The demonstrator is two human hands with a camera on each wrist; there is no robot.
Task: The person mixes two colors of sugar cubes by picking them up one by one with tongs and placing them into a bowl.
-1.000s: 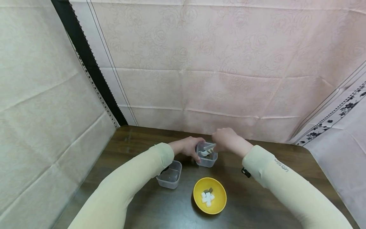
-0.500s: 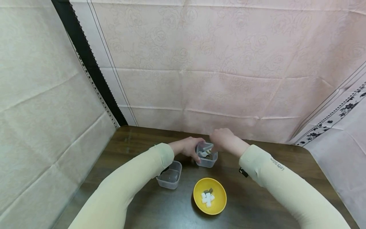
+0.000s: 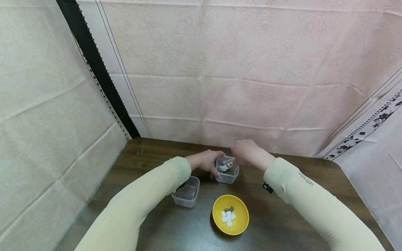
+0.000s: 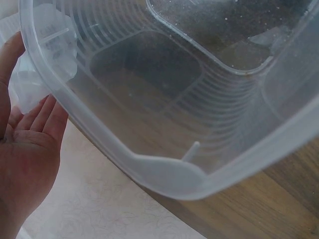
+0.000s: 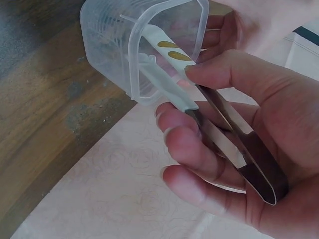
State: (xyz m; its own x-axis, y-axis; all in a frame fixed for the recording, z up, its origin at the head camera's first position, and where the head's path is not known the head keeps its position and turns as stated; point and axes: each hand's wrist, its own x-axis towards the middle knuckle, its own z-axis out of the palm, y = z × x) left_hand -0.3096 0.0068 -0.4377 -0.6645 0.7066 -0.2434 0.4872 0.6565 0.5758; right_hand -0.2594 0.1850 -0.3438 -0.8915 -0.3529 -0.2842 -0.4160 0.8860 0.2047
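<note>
The right hand [image 3: 248,153] pinches a pair of tongs [image 5: 219,119] between thumb and fingers. The white tips of the tongs reach down into a clear tub [image 3: 227,171]. The left hand [image 3: 205,162] wraps its fingers round the left side of this tub and grips it. The tub sits on the brown table [image 3: 282,223], near the back edge, close to the pink cloth wall [image 3: 220,69]. There is only a thin strip of table between the tub and that wall.

A second clear tub [image 3: 186,191] stands nearer the left edge, just under the left sleeve [image 3: 150,198]. A yellow bowl [image 3: 230,214] sits in front of the held tub, toward the front edge of the table. The three are near each other but do not touch.

So there are two clear tubs, one yellow bowl and one pair of tongs. Inside the bowl lie small white cubes [image 3: 228,217], about five or six, in a little heap, with one or two dark bits [image 3: 230,208] beside them. Some dark bits lie in the held tub too, too small to count.

The right side of the table is bare wood out to the right edge, with room there. The back left corner is bare too.
</note>
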